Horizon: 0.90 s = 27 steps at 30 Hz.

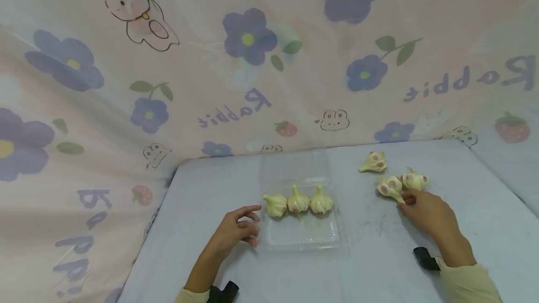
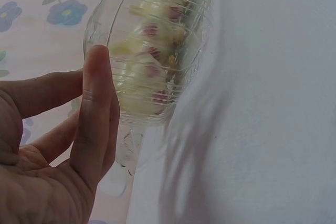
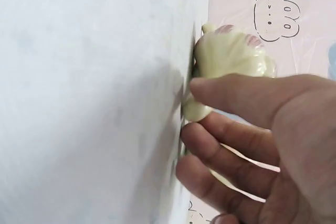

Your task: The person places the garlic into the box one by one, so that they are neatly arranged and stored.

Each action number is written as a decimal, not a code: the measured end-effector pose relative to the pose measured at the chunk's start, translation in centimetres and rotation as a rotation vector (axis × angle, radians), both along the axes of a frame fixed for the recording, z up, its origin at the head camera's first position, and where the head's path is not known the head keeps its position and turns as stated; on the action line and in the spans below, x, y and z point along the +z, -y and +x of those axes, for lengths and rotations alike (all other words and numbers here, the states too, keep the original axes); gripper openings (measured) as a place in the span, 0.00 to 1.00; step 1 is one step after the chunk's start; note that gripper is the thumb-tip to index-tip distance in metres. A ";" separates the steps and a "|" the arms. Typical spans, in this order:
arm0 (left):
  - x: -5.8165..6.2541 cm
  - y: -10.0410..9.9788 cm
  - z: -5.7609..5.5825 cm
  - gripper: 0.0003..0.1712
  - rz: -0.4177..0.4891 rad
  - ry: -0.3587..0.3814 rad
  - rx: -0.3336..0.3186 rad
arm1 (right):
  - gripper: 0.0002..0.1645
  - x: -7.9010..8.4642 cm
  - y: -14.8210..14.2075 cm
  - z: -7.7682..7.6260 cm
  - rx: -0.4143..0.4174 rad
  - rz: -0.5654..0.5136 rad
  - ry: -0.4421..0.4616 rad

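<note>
Three garlic bulbs [image 1: 298,201] lie in a row inside a clear plastic box [image 1: 294,240], stems mostly toward the back. My left hand [image 1: 236,229] is beside the box's left wall, its fingers loosely bent and holding nothing. In the left wrist view, those fingers [image 2: 94,103] overlap the box's side. At the right, my right hand [image 1: 433,214] pinches the stem of a garlic bulb [image 1: 389,186] between thumb and fingers. The right wrist view has this bulb [image 3: 231,53] low against the white tabletop, its stem at the thumb tip.
Another garlic bulb [image 1: 416,181] lies right beside the pinched one, and one more bulb [image 1: 374,162] sits farther back. The box's transparent lid [image 1: 294,167] lies folded back behind it. A patterned curtain [image 1: 294,83] hangs along the rear edge of the white table [image 1: 202,191].
</note>
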<state>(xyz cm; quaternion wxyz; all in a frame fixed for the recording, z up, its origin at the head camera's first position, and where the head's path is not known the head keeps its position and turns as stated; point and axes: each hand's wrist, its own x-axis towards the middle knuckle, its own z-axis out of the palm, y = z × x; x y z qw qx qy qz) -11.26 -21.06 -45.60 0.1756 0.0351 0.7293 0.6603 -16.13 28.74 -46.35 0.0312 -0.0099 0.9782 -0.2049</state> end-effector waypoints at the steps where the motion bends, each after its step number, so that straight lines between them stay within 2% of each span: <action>1: 0.0 0.0 -0.1 0.35 0.001 -0.001 -0.004 | 0.29 0.0 -0.1 0.0 -0.001 0.004 -0.006; 6: 0.3 -0.1 -0.3 0.36 -0.007 -0.006 -0.010 | 0.27 0.3 0.0 -0.1 0.002 0.015 -0.038; 11: 0.4 -0.1 -0.3 0.35 -0.019 0.002 -0.004 | 0.25 1.7 0.7 0.0 0.005 0.003 -0.085; 19: 0.3 0.0 -0.1 0.36 -0.015 0.004 -0.002 | 0.28 3.0 1.8 0.5 0.056 -0.132 -0.222; 21: 0.4 0.0 -0.1 0.36 -0.011 0.002 -0.002 | 0.28 3.2 2.0 0.5 0.066 -0.160 -0.212; 27: 0.4 -0.1 0.0 0.35 -0.009 -0.001 0.005 | 0.30 3.0 1.9 0.5 0.094 -0.207 -0.102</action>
